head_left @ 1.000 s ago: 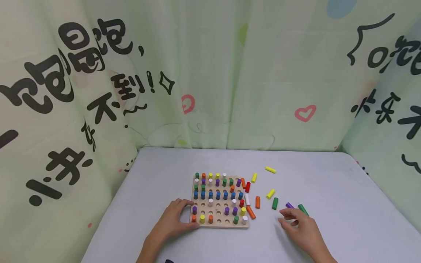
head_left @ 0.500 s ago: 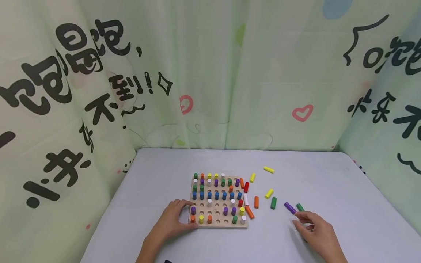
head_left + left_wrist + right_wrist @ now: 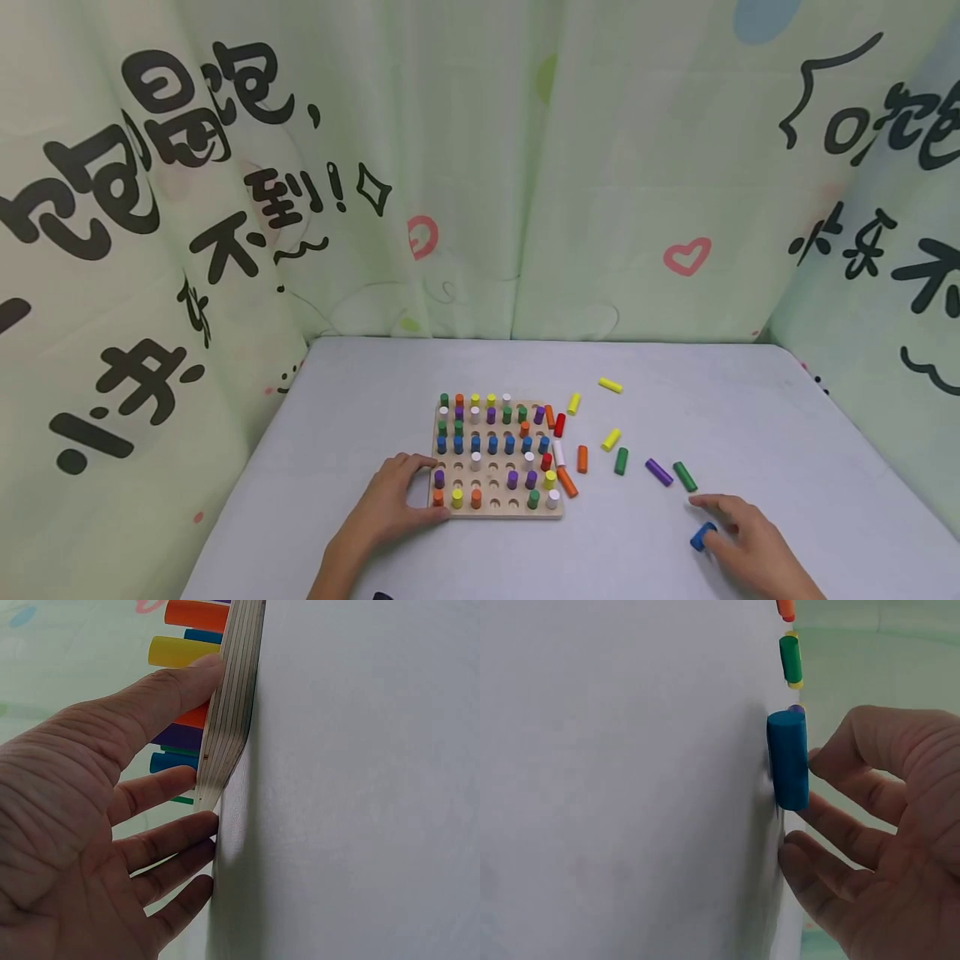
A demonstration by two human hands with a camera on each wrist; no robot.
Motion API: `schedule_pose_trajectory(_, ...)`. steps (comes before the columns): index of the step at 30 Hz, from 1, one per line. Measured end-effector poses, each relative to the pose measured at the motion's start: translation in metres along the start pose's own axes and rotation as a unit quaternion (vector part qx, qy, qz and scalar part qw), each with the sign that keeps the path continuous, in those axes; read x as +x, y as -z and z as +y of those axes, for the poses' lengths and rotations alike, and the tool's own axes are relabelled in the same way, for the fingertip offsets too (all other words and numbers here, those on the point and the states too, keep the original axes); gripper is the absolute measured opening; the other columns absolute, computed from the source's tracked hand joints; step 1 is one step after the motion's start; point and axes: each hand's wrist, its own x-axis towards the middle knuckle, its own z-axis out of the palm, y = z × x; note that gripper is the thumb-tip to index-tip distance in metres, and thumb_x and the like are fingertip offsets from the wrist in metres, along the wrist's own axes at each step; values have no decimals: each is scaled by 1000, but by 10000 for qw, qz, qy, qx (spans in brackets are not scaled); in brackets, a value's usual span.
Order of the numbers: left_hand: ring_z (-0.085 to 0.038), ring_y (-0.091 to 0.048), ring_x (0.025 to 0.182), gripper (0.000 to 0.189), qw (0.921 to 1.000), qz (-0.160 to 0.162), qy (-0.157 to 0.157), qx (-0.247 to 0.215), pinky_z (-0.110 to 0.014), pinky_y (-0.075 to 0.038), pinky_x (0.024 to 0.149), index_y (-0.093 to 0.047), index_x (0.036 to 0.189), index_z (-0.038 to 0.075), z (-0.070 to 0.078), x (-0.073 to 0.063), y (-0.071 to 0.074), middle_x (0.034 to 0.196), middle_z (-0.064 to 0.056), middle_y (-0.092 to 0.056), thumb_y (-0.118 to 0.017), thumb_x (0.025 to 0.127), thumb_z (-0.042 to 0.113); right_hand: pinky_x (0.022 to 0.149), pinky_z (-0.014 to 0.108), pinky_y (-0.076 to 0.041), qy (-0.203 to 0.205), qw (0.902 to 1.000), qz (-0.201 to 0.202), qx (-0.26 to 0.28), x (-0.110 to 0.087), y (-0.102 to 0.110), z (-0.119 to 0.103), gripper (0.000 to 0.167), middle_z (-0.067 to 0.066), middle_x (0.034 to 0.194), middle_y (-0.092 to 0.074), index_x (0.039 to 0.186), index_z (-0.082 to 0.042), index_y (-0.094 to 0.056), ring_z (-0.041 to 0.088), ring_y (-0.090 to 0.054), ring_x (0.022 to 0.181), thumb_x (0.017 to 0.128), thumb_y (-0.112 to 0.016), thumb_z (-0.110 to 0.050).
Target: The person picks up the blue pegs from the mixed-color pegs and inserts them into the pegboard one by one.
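Note:
In the head view my left hand [image 3: 393, 496] rests at the near left corner of a wooden pegboard [image 3: 495, 514], filled partly with coloured pegs. Its thumb touches the near edge and its index finger the left side; the left wrist view shows the other fingers loosely spread beside the board [image 3: 236, 697]. My right hand [image 3: 750, 537] is over the table to the right, fingers spread apart. A blue peg [image 3: 702, 536] lies right by its thumb. In the right wrist view the same blue peg [image 3: 789, 761] stands before the thumb tip; contact cannot be told.
Ahead of my right hand lie a green peg [image 3: 685, 477] and a purple peg [image 3: 659, 472]. More loose pegs lie right of the board, among them an orange peg [image 3: 582, 459] and a yellow peg [image 3: 611, 383]. A printed curtain [image 3: 480, 167] hangs behind the white table [image 3: 360, 375].
My right hand has moved right and towards me, from the purple and green pegs to the blue peg, which was hidden before. The left hand stays at the board.

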Motion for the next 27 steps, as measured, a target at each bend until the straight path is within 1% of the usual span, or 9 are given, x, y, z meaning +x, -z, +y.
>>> schedule_pose_trajectory(3,-34,-54,123,71,10000,8,9,-8,-60,-46,107,-64,128,19,0,0,0,124,-8,-62,-91,71,51,96,57,-51,134,9996,-216,109,0,1,7,48,21,135,-60,133,2,-59,43,-53,124,86,-67,-5)
schedule_pose_trajectory(8,-33,-55,122,71,10000,30,6,-15,-60,-46,107,-65,128,18,2,0,1,123,-7,-62,-91,71,50,97,55,-51,282,9983,-430,289,0,5,17,49,19,138,-59,134,-2,-59,39,-54,123,86,-70,-6)
schedule_pose_trajectory(12,-33,-55,122,71,10000,29,2,-22,-60,-46,107,-65,128,18,2,0,1,122,-7,-62,-91,71,50,94,39,-54,487,9973,-511,194,0,8,23,45,13,137,-59,130,-9,-61,22,-55,121,87,-74,-8)
schedule_pose_trajectory(13,-33,-55,122,71,10000,30,-2,-28,-60,-46,107,-65,128,18,1,0,1,122,-7,-62,-91,71,50,92,34,-54,542,9971,-514,125,0,8,24,44,12,137,-59,128,-11,-62,21,-54,120,86,-75,-8)
schedule_pose_trajectory(15,-33,-55,122,71,10000,28,8,-31,-60,-46,107,-65,128,18,1,0,0,122,-7,-62,-91,71,50,89,31,-55,626,9968,-491,15,1,9,25,41,12,136,-59,123,-13,-65,22,-53,120,84,-77,-8)
schedule_pose_trajectory(17,-34,-54,123,71,10000,24,31,-43,-61,-45,107,-65,128,18,1,0,0,123,-7,-62,-91,71,50,92,38,-57,687,9964,-490,18,1,9,24,38,14,135,-58,118,-14,-66,30,-52,123,83,-77,-7)
schedule_pose_trajectory(19,-34,-54,123,71,10000,17,51,-41,-61,-45,108,-65,128,18,1,0,0,123,-8,-62,-91,71,50,96,50,-55,723,9961,-514,27,3,10,23,34,16,134,-57,113,-14,-67,40,-50,123,82,-78,-6)
schedule_pose_trajectory(22,-34,-54,123,71,10000,3,81,-31,-60,-45,107,-65,128,18,1,0,0,123,-7,-62,-91,70,50,99,65,-48,712,9959,-558,20,4,10,22,28,18,133,-58,106,-15,-69,43,-48,124,82,-80,-7)
schedule_pose_trajectory(27,-33,-55,122,71,10000,4,78,-22,-60,-46,107,-65,128,18,1,0,-1,122,-7,-62,-91,70,51,98,68,-46,723,9959,-543,-69,5,10,23,19,16,132,-59,99,-19,-70,41,-48,122,84,-83,-16)
